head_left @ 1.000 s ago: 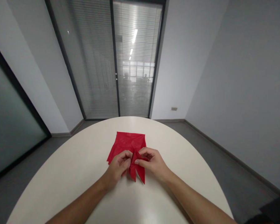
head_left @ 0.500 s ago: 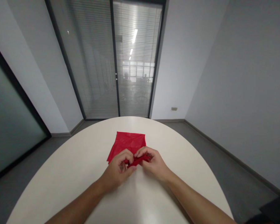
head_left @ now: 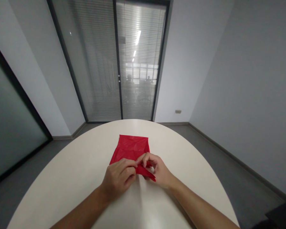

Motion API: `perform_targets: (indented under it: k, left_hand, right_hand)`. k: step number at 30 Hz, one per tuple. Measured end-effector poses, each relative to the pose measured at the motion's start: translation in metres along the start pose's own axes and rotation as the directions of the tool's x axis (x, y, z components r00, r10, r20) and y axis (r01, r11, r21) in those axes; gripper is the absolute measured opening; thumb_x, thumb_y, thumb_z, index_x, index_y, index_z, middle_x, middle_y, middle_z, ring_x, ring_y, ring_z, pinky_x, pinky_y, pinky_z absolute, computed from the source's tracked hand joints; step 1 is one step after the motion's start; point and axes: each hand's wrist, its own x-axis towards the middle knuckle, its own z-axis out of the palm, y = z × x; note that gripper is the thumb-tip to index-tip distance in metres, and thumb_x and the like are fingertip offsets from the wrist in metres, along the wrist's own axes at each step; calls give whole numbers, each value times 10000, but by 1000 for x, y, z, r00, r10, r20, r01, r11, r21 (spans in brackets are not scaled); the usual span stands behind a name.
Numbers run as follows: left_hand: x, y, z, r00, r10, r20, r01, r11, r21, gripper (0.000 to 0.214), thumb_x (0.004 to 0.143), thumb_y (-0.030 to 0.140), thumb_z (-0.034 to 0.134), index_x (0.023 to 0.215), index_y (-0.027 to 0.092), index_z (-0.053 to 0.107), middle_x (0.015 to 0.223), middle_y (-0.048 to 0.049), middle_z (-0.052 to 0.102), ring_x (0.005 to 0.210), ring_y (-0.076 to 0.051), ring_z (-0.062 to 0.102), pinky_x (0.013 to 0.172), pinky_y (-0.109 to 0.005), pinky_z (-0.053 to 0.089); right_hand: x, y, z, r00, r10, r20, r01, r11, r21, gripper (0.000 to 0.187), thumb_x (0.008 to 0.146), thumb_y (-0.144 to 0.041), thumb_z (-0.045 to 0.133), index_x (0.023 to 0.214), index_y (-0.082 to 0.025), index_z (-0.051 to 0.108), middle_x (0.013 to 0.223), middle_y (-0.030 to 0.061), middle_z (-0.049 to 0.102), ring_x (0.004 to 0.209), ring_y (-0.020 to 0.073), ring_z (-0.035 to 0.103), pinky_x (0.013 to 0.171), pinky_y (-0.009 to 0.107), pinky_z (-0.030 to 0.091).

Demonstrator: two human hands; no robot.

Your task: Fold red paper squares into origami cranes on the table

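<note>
A red plastic bag [head_left: 131,149] lies flat on the round white table [head_left: 69,178], its far part spread out and crinkled. My left hand [head_left: 119,178] rests over the bag's near edge with the fingers curled down on the folded red film. My right hand [head_left: 157,170] sits just to the right, its fingers bent and pinching the same near edge, where a red point sticks out below the thumb. The two hands touch at the fingertips.
Beyond the table stand glass doors with blinds [head_left: 114,60] and a dark frame. Grey floor [head_left: 216,149] surrounds the table, with plain walls at the right and a glass panel [head_left: 7,127] at the left.
The hanging red flaps near my hands were gathered and folded up under my fingers. Both hands slid slightly toward me, and the left hand now covers the bag's near edge.
</note>
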Motion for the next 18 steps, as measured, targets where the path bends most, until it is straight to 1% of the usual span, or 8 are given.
perform_targets:
  k: [2, 4, 6, 8, 11, 14, 16, 18]
  left_hand:
    - [0, -2, 0, 1000, 19, -3, -19, 1000, -12, 188, 840, 10, 580, 877, 193, 554, 862, -55, 701, 788, -159, 661, 708, -267, 548]
    - [-1, -4, 1, 1000, -10, -23, 8, 998, -63, 212, 841, 6, 577, 953, 186, 571, 875, -58, 697, 812, -159, 660, 724, -266, 555]
    - [-2, -4, 2, 994, -98, -41, 93, 990, -110, 266, 846, 3, 569, 1044, 180, 585, 890, -59, 691, 832, -156, 658, 732, -256, 558]
    - [-3, -2, 4, 980, -193, -48, 185, 973, -141, 293, 851, 6, 565, 1080, 184, 600, 904, -57, 685, 841, -155, 654, 743, -254, 559]
    - [-4, 1, 5, 959, -281, -31, 268, 938, -218, 269, 839, 15, 573, 1038, 191, 616, 893, -42, 668, 799, -142, 641, 681, -221, 545]
    - [-3, 2, 6, 936, -351, -12, 332, 895, -299, 215, 810, 25, 608, 941, 195, 608, 853, -20, 648, 745, -127, 623, 609, -189, 517]
    - [-2, 2, 6, 926, -377, -9, 353, 876, -328, 188, 799, 34, 636, 888, 197, 600, 828, -10, 637, 724, -122, 615, 596, -183, 508]
    - [-2, 2, 5, 929, -369, -4, 346, 875, -338, 178, 799, 40, 652, 865, 198, 601, 807, -5, 629, 711, -119, 610, 593, -181, 503]
  right_hand:
    - [-1, -1, -1, 999, -14, 30, 14, 1000, 1, 272, 776, -314, 798, 843, -211, 556, 1001, 87, 712, 900, 195, 670, 844, 336, 510]
    - [-3, -2, -3, 998, -17, 56, 16, 1000, 23, 264, 822, -389, 754, 947, -205, 611, 1049, 100, 699, 959, 216, 661, 867, 353, 509]
    - [-5, -3, -4, 998, -10, 61, 6, 998, 66, 329, 891, -493, 656, 1033, -197, 649, 1075, 114, 687, 992, 233, 651, 868, 367, 512]
    - [-5, -4, -4, 999, 13, 38, -17, 995, 95, 347, 936, -505, 593, 1070, -196, 675, 1045, 104, 688, 964, 226, 652, 845, 360, 517]
    - [-4, -2, -2, 999, 44, 13, -45, 995, 88, 232, 929, -410, 647, 1031, -209, 703, 966, 68, 691, 865, 187, 658, 785, 320, 519]
    - [-2, 0, -1, 999, 39, -1, -39, 998, 48, 189, 861, -363, 744, 977, -215, 718, 942, 52, 690, 849, 174, 655, 769, 297, 515]
    - [-1, 2, 0, 999, 27, -17, -27, 999, 18, 182, 816, -317, 792, 954, -219, 726, 935, 47, 688, 859, 169, 654, 775, 288, 511]
    - [-1, 2, 0, 1000, 0, -28, 0, 1000, -4, 160, 791, -275, 815, 917, -218, 734, 914, 43, 682, 844, 163, 652, 767, 283, 509]
